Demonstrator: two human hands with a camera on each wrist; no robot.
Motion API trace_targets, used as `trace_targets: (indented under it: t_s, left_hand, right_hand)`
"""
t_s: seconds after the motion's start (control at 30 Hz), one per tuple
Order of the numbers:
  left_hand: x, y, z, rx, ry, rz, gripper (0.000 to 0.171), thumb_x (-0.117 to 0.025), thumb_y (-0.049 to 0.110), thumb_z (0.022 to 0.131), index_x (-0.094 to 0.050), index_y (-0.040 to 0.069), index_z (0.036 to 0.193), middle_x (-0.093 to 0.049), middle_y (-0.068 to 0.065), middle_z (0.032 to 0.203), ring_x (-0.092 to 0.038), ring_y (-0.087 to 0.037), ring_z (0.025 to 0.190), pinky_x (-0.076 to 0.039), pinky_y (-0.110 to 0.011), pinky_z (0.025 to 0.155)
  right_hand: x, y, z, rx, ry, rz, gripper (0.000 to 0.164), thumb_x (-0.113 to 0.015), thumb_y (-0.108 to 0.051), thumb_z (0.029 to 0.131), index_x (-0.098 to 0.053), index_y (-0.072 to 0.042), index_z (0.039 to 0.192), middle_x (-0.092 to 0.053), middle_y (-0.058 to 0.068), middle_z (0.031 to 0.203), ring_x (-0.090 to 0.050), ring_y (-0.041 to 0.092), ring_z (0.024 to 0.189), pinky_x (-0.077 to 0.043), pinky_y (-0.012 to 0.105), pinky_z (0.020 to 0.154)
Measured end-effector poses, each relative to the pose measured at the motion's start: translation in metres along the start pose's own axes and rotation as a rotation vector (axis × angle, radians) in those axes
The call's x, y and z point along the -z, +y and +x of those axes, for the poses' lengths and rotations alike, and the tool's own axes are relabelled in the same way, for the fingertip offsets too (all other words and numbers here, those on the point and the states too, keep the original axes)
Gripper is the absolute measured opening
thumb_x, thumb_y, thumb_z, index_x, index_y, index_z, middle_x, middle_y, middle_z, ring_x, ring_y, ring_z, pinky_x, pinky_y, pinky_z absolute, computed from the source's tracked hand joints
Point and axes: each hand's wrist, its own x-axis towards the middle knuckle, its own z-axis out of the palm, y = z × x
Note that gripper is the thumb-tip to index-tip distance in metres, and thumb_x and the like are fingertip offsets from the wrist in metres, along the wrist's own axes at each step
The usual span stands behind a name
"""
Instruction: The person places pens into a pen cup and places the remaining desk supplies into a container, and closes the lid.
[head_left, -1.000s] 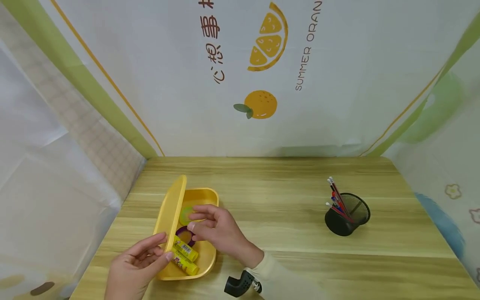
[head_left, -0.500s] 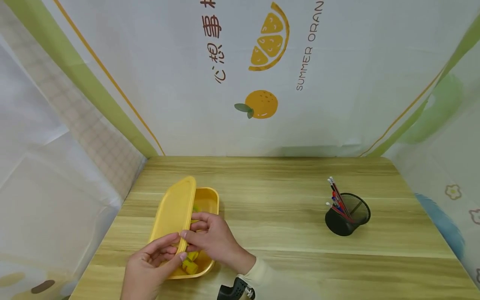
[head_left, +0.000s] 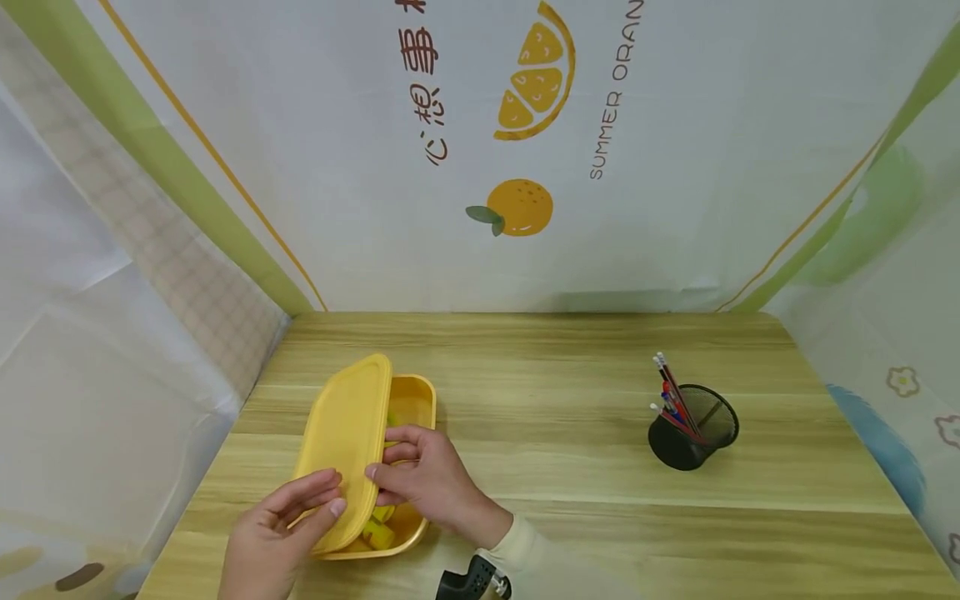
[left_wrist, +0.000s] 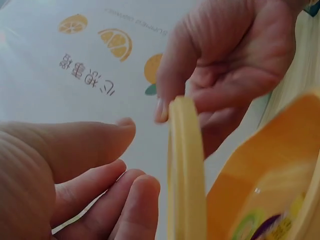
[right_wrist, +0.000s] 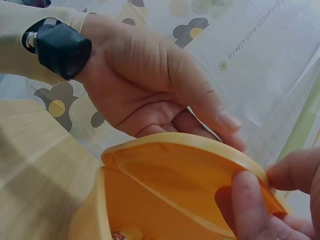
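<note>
A yellow lid point(head_left: 341, 446) stands tilted over the left side of a yellow plastic box point(head_left: 414, 529) on the table. My right hand point(head_left: 435, 475) pinches the lid's right edge, thumb on the outer face and fingers on the inner one. Beside the lid's lower left, my left hand point(head_left: 266, 533) has its fingers loosely bent and empty; the left wrist view shows a gap between them and the lid. A yellow tube point(head_left: 378, 534) pokes out from under the lid. Inside the box, the left wrist view shows part of a green ring point(left_wrist: 246, 225) and a purple ring point(left_wrist: 266, 227). The lid covers most of the contents.
A black mesh pen holder point(head_left: 678, 446) with several pencils and pens point(head_left: 675, 404) stands on the right of the wooden table point(head_left: 570, 533). A printed white cloth point(head_left: 660, 225) hangs behind the table's back edge.
The lid has swung rightward, lower over the box. My right hand has moved from above the contents to the lid's edge and pinched it; my left hand has let go and drawn back left.
</note>
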Motion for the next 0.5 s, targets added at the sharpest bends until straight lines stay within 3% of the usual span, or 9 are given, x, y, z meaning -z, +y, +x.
trace_targets:
  t_s: [0.17,0.33,0.4,0.5]
  left_hand:
    - [0.024,-0.006,0.012,0.051,0.099,0.071,0.043,-0.085,0.019,0.092,-0.074,0.004,0.131,-0.079,0.018,0.101,-0.074,0.006,0.093,-0.058,-0.012,0.078]
    - [0.046,-0.012,0.023,0.106,0.219,0.268,0.048,-0.077,0.032,0.099,-0.068,0.010,0.142,-0.069,0.035,0.097,-0.064,0.021,0.088,-0.052,-0.004,0.076]
    - [0.051,-0.015,0.027,0.125,0.218,0.325,0.053,-0.074,0.036,0.100,-0.065,0.011,0.146,-0.065,0.039,0.097,-0.061,0.024,0.087,-0.052,-0.003,0.076]
    - [0.056,-0.018,0.032,0.140,0.153,0.342,0.060,-0.072,0.041,0.101,-0.060,0.009,0.150,-0.064,0.041,0.101,-0.060,0.024,0.091,-0.051,-0.004,0.077]
  right_hand:
    - [0.001,0.004,-0.001,-0.001,-0.025,0.042,0.046,-0.073,0.003,0.093,-0.061,0.002,0.137,-0.075,0.010,0.103,-0.075,0.014,0.080,-0.063,0.025,0.064]
    - [0.004,0.004,-0.006,-0.015,-0.023,0.059,0.052,-0.072,0.003,0.093,-0.056,0.004,0.143,-0.073,0.012,0.107,-0.073,0.014,0.080,-0.062,0.024,0.064]
    - [0.006,0.003,-0.008,-0.020,-0.019,0.061,0.054,-0.073,0.003,0.093,-0.055,0.003,0.144,-0.072,0.012,0.109,-0.073,0.014,0.081,-0.062,0.024,0.064]
    - [0.009,0.001,-0.012,-0.016,-0.013,0.060,0.055,-0.073,0.002,0.093,-0.055,0.003,0.145,-0.071,0.012,0.110,-0.072,0.014,0.082,-0.062,0.024,0.065]
